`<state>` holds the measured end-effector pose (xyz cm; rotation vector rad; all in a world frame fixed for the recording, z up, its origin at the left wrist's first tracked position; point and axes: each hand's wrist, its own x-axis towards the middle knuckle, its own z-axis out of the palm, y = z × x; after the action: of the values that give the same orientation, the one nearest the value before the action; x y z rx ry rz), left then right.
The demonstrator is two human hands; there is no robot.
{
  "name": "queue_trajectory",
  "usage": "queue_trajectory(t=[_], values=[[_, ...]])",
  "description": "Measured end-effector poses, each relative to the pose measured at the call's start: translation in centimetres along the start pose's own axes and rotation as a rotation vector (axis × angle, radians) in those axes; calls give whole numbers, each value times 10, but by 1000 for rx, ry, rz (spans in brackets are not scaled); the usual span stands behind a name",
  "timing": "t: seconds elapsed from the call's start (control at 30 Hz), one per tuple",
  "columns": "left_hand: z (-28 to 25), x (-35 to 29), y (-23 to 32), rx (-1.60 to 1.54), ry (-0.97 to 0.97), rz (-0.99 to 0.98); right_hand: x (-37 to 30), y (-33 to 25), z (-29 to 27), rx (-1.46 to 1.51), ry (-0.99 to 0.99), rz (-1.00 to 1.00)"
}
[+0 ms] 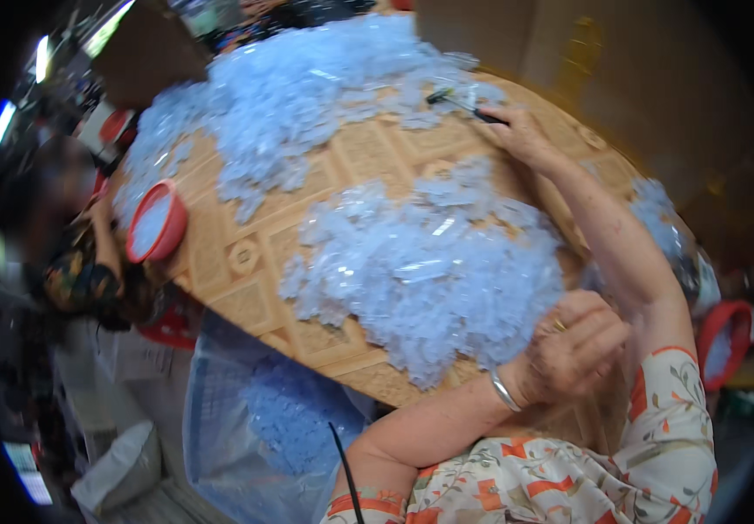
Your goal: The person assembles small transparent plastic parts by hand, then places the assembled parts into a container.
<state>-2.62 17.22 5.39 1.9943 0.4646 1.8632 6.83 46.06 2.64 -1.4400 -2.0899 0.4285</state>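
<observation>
My right hand [521, 135] reaches over the far right side of the table, fingers wrapped round the handle of a small tool [492, 117]. The tool has a black handle, a thin metal shaft and a short dark head crosswise at its end; its exact kind is unclear. Its head lies by the edge of a large heap of clear, bluish plastic pieces [298, 79]. Close to my body, my left hand [574, 345] is curled closed, and whatever may be in it is hidden. It is beside a nearer pile of the same flat pieces [429, 271].
The table [259, 301] has a rounded edge and a brown patterned top. A red bowl [172, 229] of pieces stands at its left edge, near another person [89, 271]. Below is a lined blue crate [220, 419] with pieces inside. Another red container [722, 345] is at right.
</observation>
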Motion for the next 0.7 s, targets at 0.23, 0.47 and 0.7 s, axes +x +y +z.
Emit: queue_trajectory(t=[0.23,0.47,0.7], values=[[-6,6,4,97,-22,25,-102,35,-59,164,21,-11],[-1,0,3,97,-2,19,-245,31,-136,236,2,425],[-5,1,6,58,24,45,-300,15,-178,358,92,658]])
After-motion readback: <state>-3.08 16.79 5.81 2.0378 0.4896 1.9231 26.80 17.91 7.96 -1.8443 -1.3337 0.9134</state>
